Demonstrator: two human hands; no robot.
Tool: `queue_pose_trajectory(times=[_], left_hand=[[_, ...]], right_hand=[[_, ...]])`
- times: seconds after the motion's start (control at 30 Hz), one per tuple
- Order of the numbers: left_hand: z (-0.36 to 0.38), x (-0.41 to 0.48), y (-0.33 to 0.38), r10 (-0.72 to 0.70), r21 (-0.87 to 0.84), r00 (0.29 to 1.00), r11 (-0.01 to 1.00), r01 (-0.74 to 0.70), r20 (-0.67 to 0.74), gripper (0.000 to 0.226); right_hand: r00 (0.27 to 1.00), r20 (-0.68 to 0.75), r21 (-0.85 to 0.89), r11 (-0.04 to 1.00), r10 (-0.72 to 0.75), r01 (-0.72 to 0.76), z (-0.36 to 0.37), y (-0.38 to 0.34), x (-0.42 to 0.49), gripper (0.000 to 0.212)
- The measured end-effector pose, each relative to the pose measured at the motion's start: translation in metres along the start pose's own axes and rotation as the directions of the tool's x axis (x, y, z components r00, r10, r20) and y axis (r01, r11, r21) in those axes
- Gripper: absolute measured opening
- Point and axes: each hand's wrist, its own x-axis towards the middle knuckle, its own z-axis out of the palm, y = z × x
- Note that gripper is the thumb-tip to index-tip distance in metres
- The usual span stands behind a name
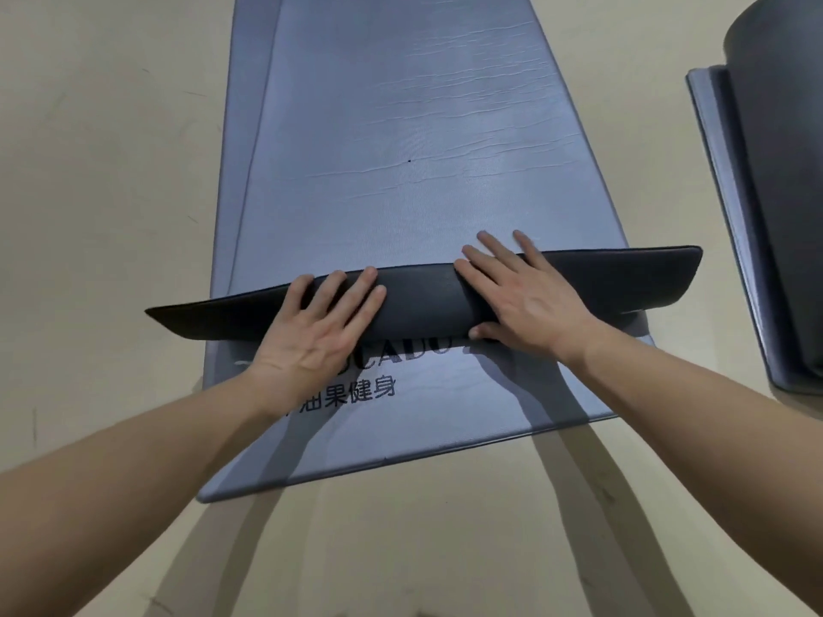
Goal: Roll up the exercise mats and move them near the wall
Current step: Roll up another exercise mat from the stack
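A blue-grey exercise mat [401, 126] lies lengthwise on the floor and runs away from me. Its near end is turned over into a low fold [423, 296] that shows the dark underside. A second blue-grey mat [423, 420], printed with black lettering, lies under it and sticks out towards me. My left hand [311, 331] lies over the left half of the fold with its fingers spread. My right hand [521, 296] covers the right half, fingers over the top and thumb tucked beneath the near edge.
At the right edge, another flat blue-grey mat [721, 171] carries a thick dark roll [784, 171]. Beige floor [111, 171] surrounds the mats on the left and in front of me. No wall is in view.
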Motion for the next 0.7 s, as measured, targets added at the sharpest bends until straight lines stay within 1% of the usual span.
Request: queue_pose_trajectory(times=[0.07, 0.17, 0.2, 0.27, 0.3, 0.37, 0.47, 0.5, 0.57, 0.63, 0.7], left_hand=[[-0.002, 0.002, -0.003, -0.059, -0.027, 0.997, 0.998, 0.061, 0.049, 0.079], [0.003, 0.001, -0.006, -0.108, -0.039, 0.990, 0.993, 0.112, 0.095, 0.073], [0.005, 0.001, -0.005, -0.117, -0.053, 0.987, 0.991, 0.124, 0.114, 0.072], [0.008, 0.003, -0.002, -0.149, -0.088, 0.977, 0.983, 0.163, 0.152, 0.071], [0.009, 0.003, -0.002, -0.167, -0.106, 0.970, 0.977, 0.187, 0.174, 0.070], [0.012, 0.004, -0.003, -0.174, -0.151, 0.963, 0.967, 0.207, 0.208, 0.076], [0.009, 0.010, -0.011, -0.146, -0.182, 0.947, 0.962, 0.203, 0.285, 0.103], [0.007, 0.012, -0.014, -0.166, -0.196, 0.940, 0.953, 0.231, 0.300, 0.107], [0.007, 0.016, -0.018, -0.194, -0.259, 0.937, 0.927, 0.273, 0.291, 0.100], [0.008, 0.016, -0.020, -0.175, -0.363, 0.943, 0.890, 0.275, 0.284, 0.085], [0.009, 0.012, -0.025, -0.156, -0.473, 0.946, 0.836, 0.279, 0.283, 0.067]], right_hand=[[0.996, -0.047, -0.100, 0.992, 0.070, -0.074, 0.003, -0.004, -0.008, 0.094], [0.982, -0.139, -0.154, 0.976, 0.131, -0.152, 0.011, -0.016, -0.018, 0.090], [0.976, -0.160, -0.163, 0.971, 0.150, -0.176, 0.015, -0.020, -0.020, 0.087], [0.961, -0.172, -0.125, 0.963, 0.217, -0.240, 0.019, -0.025, -0.024, 0.085], [0.957, -0.156, -0.098, 0.960, 0.245, -0.261, 0.021, -0.026, -0.025, 0.087], [0.966, -0.113, -0.079, 0.967, 0.231, -0.240, 0.025, -0.020, -0.027, 0.093], [0.984, -0.068, -0.053, 0.985, 0.163, -0.166, 0.026, 0.002, -0.025, 0.095], [0.988, -0.050, -0.045, 0.987, 0.150, -0.152, 0.026, 0.009, -0.022, 0.094], [0.991, 0.020, -0.033, 0.991, 0.129, -0.129, 0.024, 0.016, -0.015, 0.090], [0.984, 0.119, -0.005, 0.992, 0.129, -0.129, 0.020, 0.015, -0.010, 0.084], [0.977, 0.156, 0.032, 0.988, 0.145, -0.152, 0.011, 0.015, -0.010, 0.073]])
